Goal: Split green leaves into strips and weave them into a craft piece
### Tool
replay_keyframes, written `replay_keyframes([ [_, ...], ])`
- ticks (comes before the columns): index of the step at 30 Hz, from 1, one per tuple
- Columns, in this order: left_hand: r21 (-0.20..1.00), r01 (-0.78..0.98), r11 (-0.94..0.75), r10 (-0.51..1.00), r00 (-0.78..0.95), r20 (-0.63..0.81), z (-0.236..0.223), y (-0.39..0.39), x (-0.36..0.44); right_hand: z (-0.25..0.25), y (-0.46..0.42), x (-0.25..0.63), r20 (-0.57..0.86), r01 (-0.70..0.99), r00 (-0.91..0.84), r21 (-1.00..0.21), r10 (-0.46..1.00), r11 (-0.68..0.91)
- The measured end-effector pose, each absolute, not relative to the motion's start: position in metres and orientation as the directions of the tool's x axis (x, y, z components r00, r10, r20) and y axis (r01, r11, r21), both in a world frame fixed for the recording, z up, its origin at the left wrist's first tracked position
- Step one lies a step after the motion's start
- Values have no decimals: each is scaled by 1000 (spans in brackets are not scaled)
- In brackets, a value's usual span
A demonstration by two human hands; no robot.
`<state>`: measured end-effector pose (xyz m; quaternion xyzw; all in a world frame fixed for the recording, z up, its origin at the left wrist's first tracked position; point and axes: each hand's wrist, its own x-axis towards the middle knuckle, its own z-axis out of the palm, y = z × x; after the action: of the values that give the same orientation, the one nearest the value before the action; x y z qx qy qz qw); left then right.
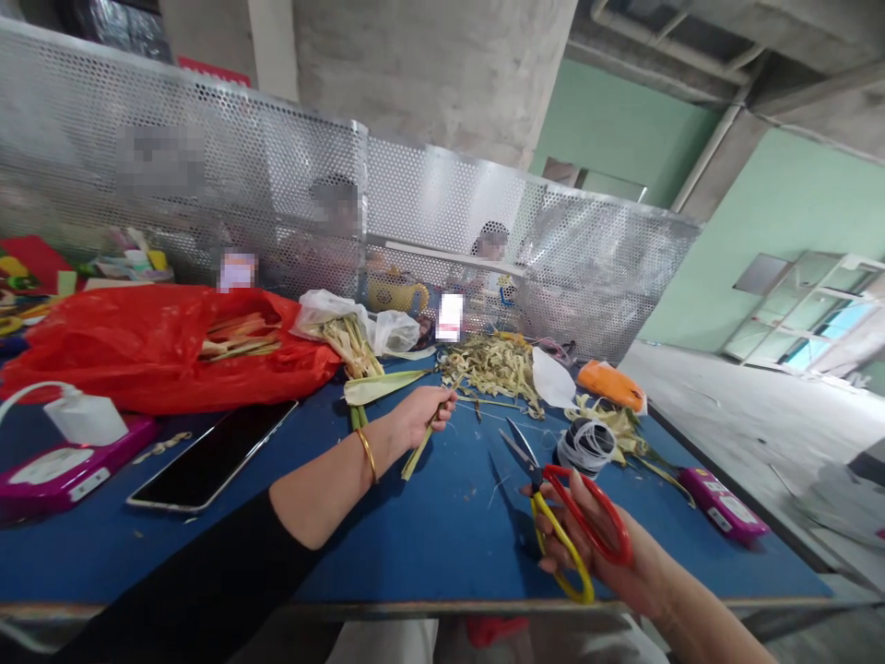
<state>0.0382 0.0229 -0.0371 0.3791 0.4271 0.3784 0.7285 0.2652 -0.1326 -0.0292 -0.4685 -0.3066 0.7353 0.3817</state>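
My left hand (420,415) is closed around a thin green leaf strip (418,452) that slants down toward the blue table (415,535). A gold bangle sits on that wrist. My right hand (608,553) grips scissors (560,507) with one red and one yellow handle loop; their blades are parted and point up and to the left. The scissors hover above the table's front right part, apart from the strip.
A red plastic bag (152,346) with leaf stalks lies at the back left. A phone (214,456), a purple device (55,466), a pile of cut leaves (494,369), a white wire coil (586,444) and an orange object (612,385) lie around. A perforated metal screen (429,231) stands behind, with people beyond it.
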Motion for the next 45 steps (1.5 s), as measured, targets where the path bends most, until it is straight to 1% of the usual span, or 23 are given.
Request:
replay_keyframes([
  [4,886,-222,407,877,367,-310,-35,22,38,-31,-121,262,-470,-270,-163,-825,868,-497],
  [9,898,-210,386,877,386,-286,-34,18,38,-43,-102,262,-393,-169,-54,-902,918,-396],
  [12,908,-190,373,879,385,-281,-34,17,37,-52,-93,265,-331,0,-17,-944,944,-331],
  [14,917,-169,362,884,375,-280,-34,18,36,-53,-90,267,-310,225,-5,-927,951,-301],
  [15,923,-159,351,889,364,-276,-33,19,35,-52,-88,268,-292,371,2,-888,956,-272],
  [16,929,-152,337,898,348,-268,-33,21,33,-50,-87,268,-257,526,10,-820,966,-224],
  [17,937,-149,317,910,324,-257,-32,23,31,-48,-87,267,-209,677,16,-717,978,-164],
  [19,951,-151,271,938,263,-226,-29,27,27,-44,-87,264,-106,898,15,-435,994,-60],
  [20,957,-155,243,952,226,-205,-27,29,25,-43,-88,260,-78,957,-1,-290,997,-22],
  [21,963,-166,212,966,186,-181,-25,31,22,-42,-90,257,-76,986,-23,-166,997,10],
  [23,970,-195,147,986,108,-128,-20,35,16,-39,-93,248,-115,998,-59,0,992,60],
  [25,969,-230,91,995,47,-83,-15,38,10,-33,-91,240,-163,991,-92,85,982,107],
  [27,961,-268,65,998,23,-61,-11,41,4,-22,-83,232,-208,981,-110,134,972,140],
  [29,949,-309,55,998,19,-52,-7,42,0,-11,-65,225,-227,974,-163,120,960,194],
  [30,944,-326,57,998,22,-52,-5,42,-1,-6,-51,222,-201,971,-212,72,956,230],
  [31,940,-336,61,998,29,-55,-4,41,-2,-3,-36,218,-152,964,-264,-26,952,263],
  [32,938,-339,67,998,37,-58,-3,41,-3,-2,-19,214,-138,939,-325,-166,936,301],
  [34,938,-336,85,996,60,-69,-2,40,-3,-4,17,207,-184,904,-386,-271,904,330],
  [36,937,-332,108,993,88,-84,-2,40,-2,-8,52,205,-228,897,-382,-326,896,299],
  [37,935,-334,118,991,99,-89,-3,40,-2,-10,67,205,-221,901,-355,-340,909,269],
  [41,925,-356,135,988,115,-100,-3,41,-3,-10,104,207,-94,897,-232,-405,968,176],
  [43,920,-369,134,989,109,-100,-1,42,-5,-11,105,197,-69,862,-239,-474,969,178],
  [45,915,-383,128,990,97,-98,0,43,-7,-17,97,180,-100,804,-320,-554,942,214],
])
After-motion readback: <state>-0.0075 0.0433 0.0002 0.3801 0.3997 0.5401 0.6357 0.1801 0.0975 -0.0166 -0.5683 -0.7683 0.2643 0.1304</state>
